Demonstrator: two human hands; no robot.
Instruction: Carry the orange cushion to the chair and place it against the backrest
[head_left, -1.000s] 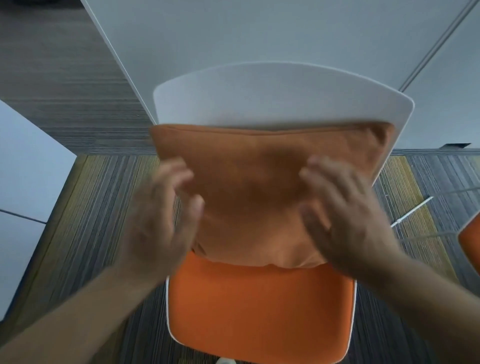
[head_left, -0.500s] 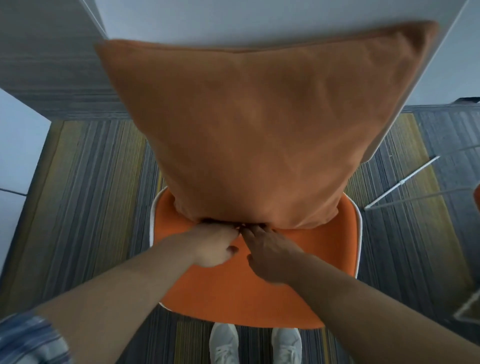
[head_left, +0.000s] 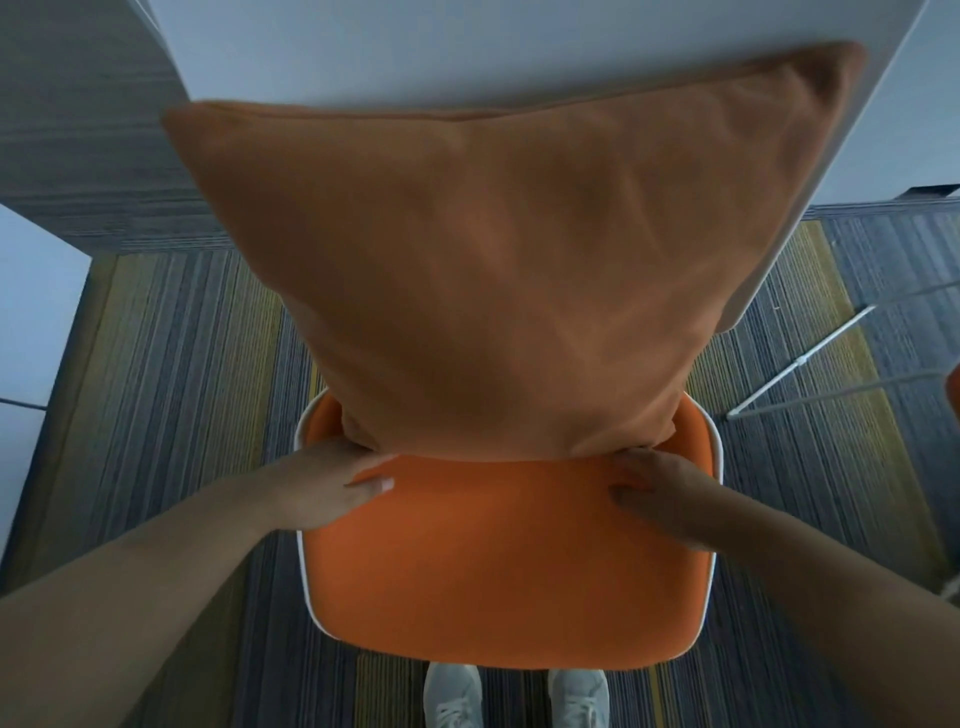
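The orange cushion (head_left: 493, 270) stands upright on the chair's orange seat (head_left: 498, 571) and leans against the white backrest (head_left: 519, 62), covering most of it. My left hand (head_left: 322, 483) is at the cushion's lower left corner, fingers on the fabric and thumb lying on the seat. My right hand (head_left: 660, 493) holds the lower right corner in the same way. The fingertips of both hands are partly hidden under the cushion's bottom edge.
Striped carpet (head_left: 182, 389) surrounds the chair. White metal legs (head_left: 810, 358) of another seat stand at the right, with an orange edge (head_left: 953, 395) beside them. A white tabletop (head_left: 31, 301) is at the left. My white shoes (head_left: 452, 696) show below the seat's front.
My hands dropped from the cushion's face to the middle of its bottom edge, then slid apart to the two lower corners. The cushion stays leaning on the backrest.
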